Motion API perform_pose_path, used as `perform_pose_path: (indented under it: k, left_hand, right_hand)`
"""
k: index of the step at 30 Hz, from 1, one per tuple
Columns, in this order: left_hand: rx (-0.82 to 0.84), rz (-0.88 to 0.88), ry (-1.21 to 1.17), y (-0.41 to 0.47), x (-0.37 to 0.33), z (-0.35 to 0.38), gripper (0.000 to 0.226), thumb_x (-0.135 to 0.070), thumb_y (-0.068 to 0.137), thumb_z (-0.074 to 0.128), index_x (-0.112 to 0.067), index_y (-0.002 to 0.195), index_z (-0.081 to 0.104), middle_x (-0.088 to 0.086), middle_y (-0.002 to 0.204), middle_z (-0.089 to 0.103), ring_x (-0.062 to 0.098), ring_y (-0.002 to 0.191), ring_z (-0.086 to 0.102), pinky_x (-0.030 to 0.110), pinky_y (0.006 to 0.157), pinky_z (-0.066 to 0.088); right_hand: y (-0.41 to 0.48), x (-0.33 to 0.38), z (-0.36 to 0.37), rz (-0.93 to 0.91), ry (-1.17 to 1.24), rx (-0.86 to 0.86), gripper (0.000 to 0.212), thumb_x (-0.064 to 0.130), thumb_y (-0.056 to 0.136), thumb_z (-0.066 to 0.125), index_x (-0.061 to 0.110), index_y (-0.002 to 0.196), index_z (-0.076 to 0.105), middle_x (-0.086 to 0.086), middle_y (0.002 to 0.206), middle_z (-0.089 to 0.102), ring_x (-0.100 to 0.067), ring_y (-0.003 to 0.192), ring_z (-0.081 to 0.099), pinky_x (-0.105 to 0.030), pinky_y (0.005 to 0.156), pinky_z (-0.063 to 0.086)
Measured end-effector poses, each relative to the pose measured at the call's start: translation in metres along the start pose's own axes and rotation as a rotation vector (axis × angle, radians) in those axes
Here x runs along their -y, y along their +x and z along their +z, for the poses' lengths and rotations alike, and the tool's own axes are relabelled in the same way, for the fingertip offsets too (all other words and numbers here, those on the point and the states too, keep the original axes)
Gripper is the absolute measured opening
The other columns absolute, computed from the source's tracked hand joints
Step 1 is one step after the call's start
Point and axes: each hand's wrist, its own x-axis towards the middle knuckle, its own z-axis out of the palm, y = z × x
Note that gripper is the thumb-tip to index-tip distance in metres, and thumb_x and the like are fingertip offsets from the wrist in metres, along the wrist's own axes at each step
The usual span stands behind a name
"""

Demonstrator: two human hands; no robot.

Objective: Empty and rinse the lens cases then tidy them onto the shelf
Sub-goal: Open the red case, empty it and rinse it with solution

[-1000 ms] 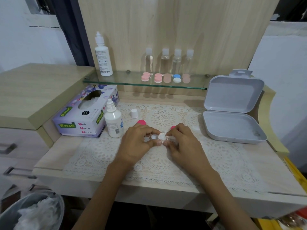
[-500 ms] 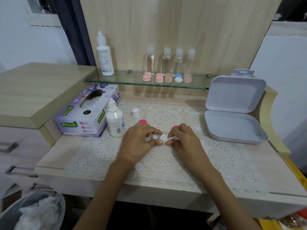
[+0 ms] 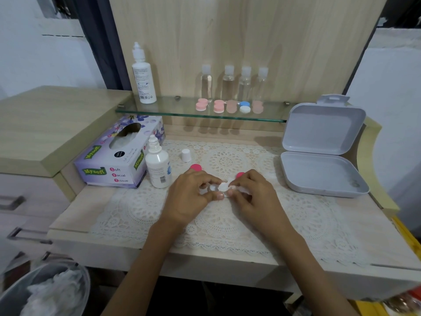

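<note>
A white lens case sits low over the lace mat, its two wells open, held between both hands. My left hand pinches its left end. My right hand pinches a small wad of white tissue against the case's right well. Two pink caps lie on the mat just behind my hands, one cap on the left, the other cap partly hidden by my right fingers. Several closed lens cases in pink, beige and blue-white stand in a row on the glass shelf.
A small solution bottle stands uncapped beside a tissue box; its white cap rests on the mat. An open grey box sits at the right. A tall bottle and several clear bottles are on the shelf. A bin with tissue is lower left.
Both hands stay in place on the case; the fingers shift only slightly as the tissue works at the well.
</note>
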Motion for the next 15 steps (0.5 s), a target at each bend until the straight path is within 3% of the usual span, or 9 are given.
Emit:
perform_pose_path:
  k: [3,8,12,15]
  left_hand:
    - [0.003,-0.003,-0.010,0.0000,-0.0001,-0.0003,0.029,-0.035,0.068,0.081,-0.033,0.095,0.073,-0.013,0.090,0.067,0.002,0.083,0.055,0.033,0.077,0.050]
    - [-0.005,-0.004,-0.001,-0.0017,-0.0024,-0.0014,0.028,-0.036,0.068,0.081,-0.033,0.095,0.073,-0.015,0.089,0.066,0.001,0.084,0.055,0.033,0.077,0.050]
    - [-0.010,-0.001,0.021,-0.0022,-0.0030,-0.0023,0.028,-0.037,0.068,0.080,-0.035,0.095,0.072,-0.016,0.090,0.064,-0.001,0.085,0.055,0.032,0.077,0.050]
    - [-0.006,0.016,0.026,-0.0024,-0.0023,-0.0019,0.027,-0.037,0.069,0.080,-0.039,0.094,0.072,-0.016,0.088,0.064,0.000,0.086,0.054,0.035,0.077,0.050]
  right_hand:
    - [0.0007,0.0010,0.0010,-0.047,-0.110,0.004,0.010,0.021,0.087,0.064,0.011,0.089,0.068,0.004,0.091,0.053,-0.010,0.087,0.049,-0.015,0.070,0.039]
    - [0.0005,0.0036,0.0018,-0.080,-0.162,0.007,0.011,0.017,0.089,0.061,0.007,0.090,0.066,0.000,0.092,0.052,-0.012,0.088,0.046,-0.013,0.070,0.036]
    - [-0.0002,0.0042,0.0019,-0.098,-0.182,0.017,0.010,0.015,0.089,0.061,0.005,0.090,0.064,-0.002,0.093,0.053,-0.014,0.086,0.047,-0.022,0.070,0.041]
    - [-0.0002,0.0024,0.0008,-0.107,-0.158,0.020,0.009,0.014,0.090,0.058,0.007,0.087,0.062,0.001,0.090,0.052,-0.012,0.081,0.046,-0.016,0.067,0.036]
